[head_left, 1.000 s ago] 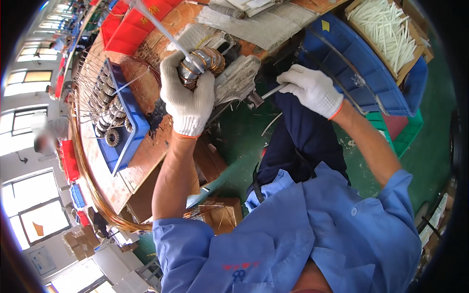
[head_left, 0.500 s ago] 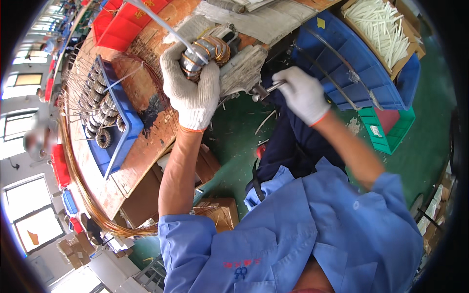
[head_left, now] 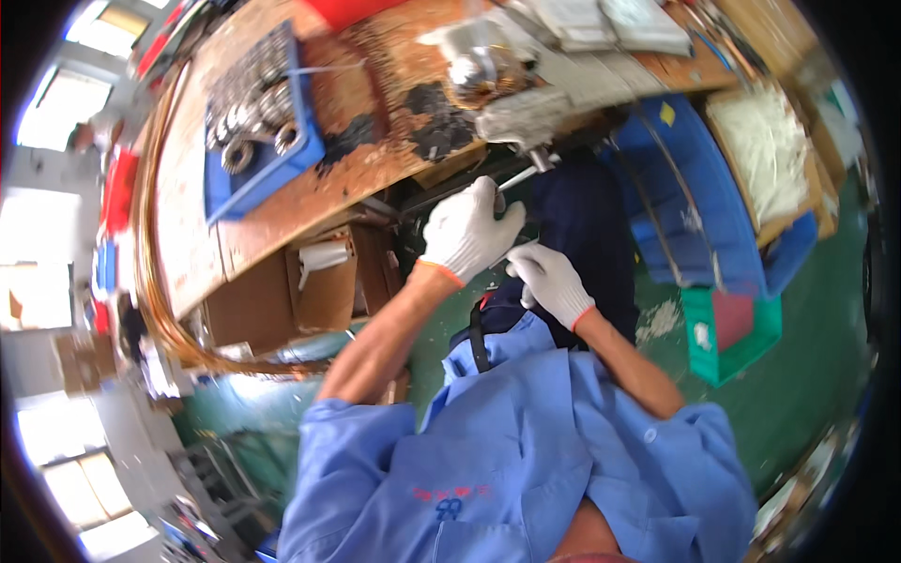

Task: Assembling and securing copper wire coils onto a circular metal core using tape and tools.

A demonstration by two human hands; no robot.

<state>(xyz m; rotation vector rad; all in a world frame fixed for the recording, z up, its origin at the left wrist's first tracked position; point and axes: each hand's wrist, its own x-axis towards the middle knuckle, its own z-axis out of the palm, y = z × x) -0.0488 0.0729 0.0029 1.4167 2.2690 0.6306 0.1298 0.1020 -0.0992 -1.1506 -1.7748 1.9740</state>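
Note:
A metal core wound with copper wire (head_left: 488,77) sits at the jaws of a grey bench vise (head_left: 527,117) on the bench edge. Below the jaws the vise's metal handle bar (head_left: 519,176) slants down to the left. My left hand (head_left: 466,228), in a white knitted glove, is at the bar's lower end, its index finger against it and its thumb apart. Over my lap is my right hand (head_left: 556,284), gloved too, fingers loosely bent and thumb apart; I see nothing held in it. Motion blurs the core.
A blue tray (head_left: 253,192) of ring-shaped metal cores stands on the wooden bench (head_left: 375,174). Copper wire (head_left: 148,216) curves round its left edge. At right are a blue bin (head_left: 680,192), a carton of white tubes (head_left: 762,155) and a green crate (head_left: 699,342).
My left hand has left the wound core and come down beside the handle bar. My right hand has let go of the bar and drawn back toward my lap. The whole view has shifted.

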